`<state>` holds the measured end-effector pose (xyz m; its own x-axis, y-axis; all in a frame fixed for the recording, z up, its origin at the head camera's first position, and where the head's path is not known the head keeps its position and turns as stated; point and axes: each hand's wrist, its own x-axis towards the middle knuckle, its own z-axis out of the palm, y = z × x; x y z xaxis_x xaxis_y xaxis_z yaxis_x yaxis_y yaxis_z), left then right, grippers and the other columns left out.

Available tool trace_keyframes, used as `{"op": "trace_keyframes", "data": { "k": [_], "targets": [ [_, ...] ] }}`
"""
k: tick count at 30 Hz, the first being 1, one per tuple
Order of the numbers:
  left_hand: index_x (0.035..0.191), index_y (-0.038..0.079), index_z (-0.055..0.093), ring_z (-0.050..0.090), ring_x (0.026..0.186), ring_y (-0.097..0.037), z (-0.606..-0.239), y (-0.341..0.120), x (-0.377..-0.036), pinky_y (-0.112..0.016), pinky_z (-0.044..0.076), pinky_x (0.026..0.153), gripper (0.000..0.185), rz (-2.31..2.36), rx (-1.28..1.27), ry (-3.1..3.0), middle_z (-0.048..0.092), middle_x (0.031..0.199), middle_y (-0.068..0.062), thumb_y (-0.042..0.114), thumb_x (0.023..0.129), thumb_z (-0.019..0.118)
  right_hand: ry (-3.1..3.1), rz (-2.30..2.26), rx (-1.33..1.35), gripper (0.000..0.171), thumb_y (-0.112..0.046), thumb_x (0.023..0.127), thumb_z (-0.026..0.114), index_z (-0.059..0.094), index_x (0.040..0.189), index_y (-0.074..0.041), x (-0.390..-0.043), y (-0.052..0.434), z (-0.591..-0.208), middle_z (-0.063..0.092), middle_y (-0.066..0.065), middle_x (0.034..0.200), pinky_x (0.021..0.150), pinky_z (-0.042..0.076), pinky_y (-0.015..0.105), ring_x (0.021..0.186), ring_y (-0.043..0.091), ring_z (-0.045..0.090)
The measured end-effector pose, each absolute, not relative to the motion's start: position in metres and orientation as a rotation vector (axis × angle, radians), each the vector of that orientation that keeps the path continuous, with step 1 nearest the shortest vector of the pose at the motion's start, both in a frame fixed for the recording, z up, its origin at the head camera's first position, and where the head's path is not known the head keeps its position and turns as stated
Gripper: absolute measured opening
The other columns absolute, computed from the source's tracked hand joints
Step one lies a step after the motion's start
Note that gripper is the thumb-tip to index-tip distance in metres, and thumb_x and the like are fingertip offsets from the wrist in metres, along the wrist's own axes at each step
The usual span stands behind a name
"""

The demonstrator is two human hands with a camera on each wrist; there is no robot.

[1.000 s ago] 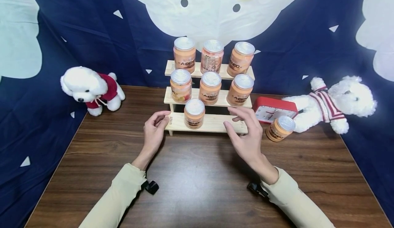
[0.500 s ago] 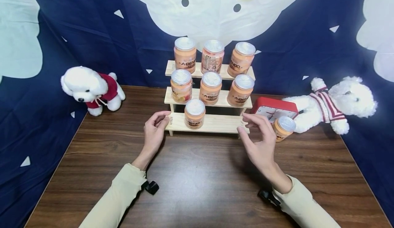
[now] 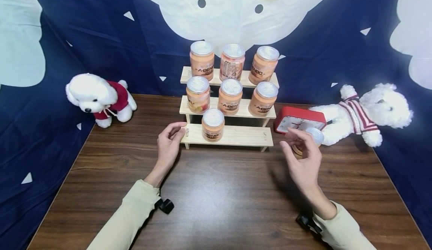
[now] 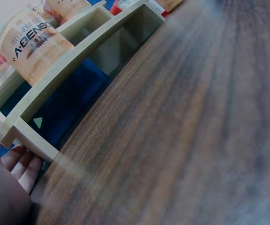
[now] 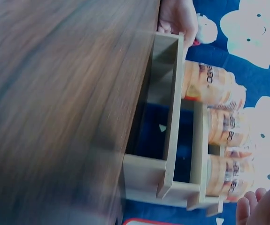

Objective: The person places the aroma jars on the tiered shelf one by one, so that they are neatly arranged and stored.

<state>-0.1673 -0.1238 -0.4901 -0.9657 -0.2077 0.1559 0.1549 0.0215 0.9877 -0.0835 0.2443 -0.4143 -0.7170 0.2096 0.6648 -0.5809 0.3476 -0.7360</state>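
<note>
From the head view, the right hand [image 3: 303, 160] is seen raised above the wooden table [image 3: 219, 197], fingers spread and loosely curved, nothing being held. It is placed directly in front of a loose orange jar [image 3: 312, 138], which stands on the table beside the red clock [image 3: 298, 122] and is partly hidden by the fingers; whether the jar is touched cannot be told. The left hand [image 3: 170, 145] is rested at the left end of the stepped wooden rack [image 3: 233, 135], fingers relaxed and gently curled, with no object grasped. One jar [image 3: 213, 124] is set on the lowest step, and three jars are lined on each of the two upper steps. A white plush dog in red [image 3: 99, 98] is placed at the left of the table, and a striped plush dog [image 3: 368, 113] lies at the right, behind the clock.

In the left wrist view, the fingertips [image 4: 24, 161] are seen against the rack's corner [image 4: 29, 140], below a labelled jar [image 4: 31, 44].

In the right wrist view, the rack [image 5: 172, 140] and its jars [image 5: 212, 86] are shown sideways; only fingertips [image 5: 247, 208] enter at the lower right, and the grip cannot be judged there.
</note>
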Motion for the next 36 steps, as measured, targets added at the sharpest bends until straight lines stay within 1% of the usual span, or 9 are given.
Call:
{"op": "trace_keyframes", "data": {
  "k": [5, 14, 18, 21, 24, 28, 31, 33, 36],
  "targets": [
    [0.123, -0.006, 0.078, 0.073, 0.103, 0.0, -0.49, -0.124, -0.167, -0.016, 0.057, 0.095, 0.021, -2.026, 0.057, -2.048, 0.077, 0.124, -0.028, -0.004, 0.105, 0.067, -1.899, 1.442, 0.233, 0.042, 0.022, 0.087, 0.077, 0.073, 0.127, 0.013, -0.081, 0.257, -0.416, 0.076, 0.005, 0.111, 0.09, 0.058, 0.021, 0.101, 0.014, 0.07],
    [0.123, -0.008, 0.077, 0.073, 0.103, -0.001, -0.49, -0.123, -0.168, -0.016, 0.057, 0.094, 0.021, -2.037, 0.033, -2.037, 0.076, 0.124, -0.029, -0.005, 0.105, 0.068, -1.877, 1.372, 0.139, 0.04, 0.022, 0.087, 0.076, 0.071, 0.127, 0.018, -0.079, 0.284, -0.429, 0.072, -0.002, 0.113, 0.084, 0.055, 0.022, 0.1, 0.014, 0.067],
    [0.123, -0.008, 0.077, 0.072, 0.103, 0.0, -0.49, -0.124, -0.168, -0.016, 0.057, 0.094, 0.021, -2.036, 0.035, -2.037, 0.076, 0.124, -0.03, -0.006, 0.105, 0.067, -1.864, 1.348, 0.091, 0.038, 0.02, 0.088, 0.076, 0.071, 0.126, 0.018, -0.08, 0.295, -0.432, 0.07, -0.003, 0.109, 0.086, 0.056, 0.021, 0.098, 0.013, 0.067],
    [0.123, -0.007, 0.077, 0.072, 0.103, 0.0, -0.49, -0.124, -0.167, -0.016, 0.057, 0.094, 0.021, -2.032, 0.045, -2.042, 0.076, 0.124, -0.03, -0.006, 0.105, 0.066, -1.86, 1.329, 0.055, 0.036, 0.02, 0.089, 0.076, 0.072, 0.125, 0.018, -0.08, 0.301, -0.431, 0.069, -0.003, 0.108, 0.087, 0.056, 0.02, 0.097, 0.011, 0.067],
    [0.123, -0.008, 0.077, 0.072, 0.104, 0.001, -0.49, -0.124, -0.167, -0.016, 0.057, 0.094, 0.021, -2.032, 0.045, -2.043, 0.076, 0.124, -0.03, -0.006, 0.105, 0.066, -1.864, 1.298, 0.02, 0.035, 0.02, 0.088, 0.076, 0.072, 0.123, 0.019, -0.081, 0.304, -0.43, 0.068, -0.007, 0.109, 0.087, 0.056, 0.019, 0.098, 0.009, 0.067],
    [0.123, -0.007, 0.077, 0.072, 0.104, 0.001, -0.49, -0.123, -0.167, -0.016, 0.057, 0.094, 0.021, -2.032, 0.036, -2.043, 0.076, 0.124, -0.03, -0.006, 0.105, 0.066, -1.885, 1.242, 0.001, 0.034, 0.02, 0.087, 0.076, 0.071, 0.12, 0.021, -0.076, 0.297, -0.416, 0.066, -0.012, 0.11, 0.088, 0.055, 0.017, 0.103, 0.006, 0.063],
    [0.123, -0.007, 0.077, 0.072, 0.104, 0.0, -0.49, -0.123, -0.167, -0.016, 0.057, 0.094, 0.022, -2.032, 0.042, -2.04, 0.076, 0.124, -0.03, -0.006, 0.105, 0.066, -1.92, 1.185, -0.028, 0.033, 0.018, 0.085, 0.077, 0.073, 0.118, 0.02, -0.073, 0.293, -0.409, 0.065, -0.018, 0.112, 0.091, 0.051, 0.015, 0.108, 0.001, 0.059],
    [0.124, -0.007, 0.077, 0.072, 0.103, 0.0, -0.49, -0.123, -0.167, -0.016, 0.057, 0.095, 0.022, -2.033, 0.049, -2.04, 0.076, 0.125, -0.03, -0.005, 0.105, 0.066, -1.954, 1.143, -0.061, 0.034, 0.016, 0.085, 0.08, 0.075, 0.119, 0.017, -0.076, 0.298, -0.414, 0.063, -0.022, 0.113, 0.092, 0.048, 0.015, 0.111, -0.002, 0.056],
    [0.124, -0.007, 0.077, 0.072, 0.102, 0.0, -0.49, -0.124, -0.166, -0.016, 0.057, 0.094, 0.022, -2.033, 0.055, -2.037, 0.076, 0.124, -0.03, -0.004, 0.105, 0.067, -1.997, 1.115, -0.109, 0.038, 0.014, 0.083, 0.084, 0.077, 0.12, 0.012, -0.083, 0.31, -0.428, 0.062, -0.024, 0.115, 0.093, 0.047, 0.014, 0.114, -0.005, 0.053]
  ]
}}
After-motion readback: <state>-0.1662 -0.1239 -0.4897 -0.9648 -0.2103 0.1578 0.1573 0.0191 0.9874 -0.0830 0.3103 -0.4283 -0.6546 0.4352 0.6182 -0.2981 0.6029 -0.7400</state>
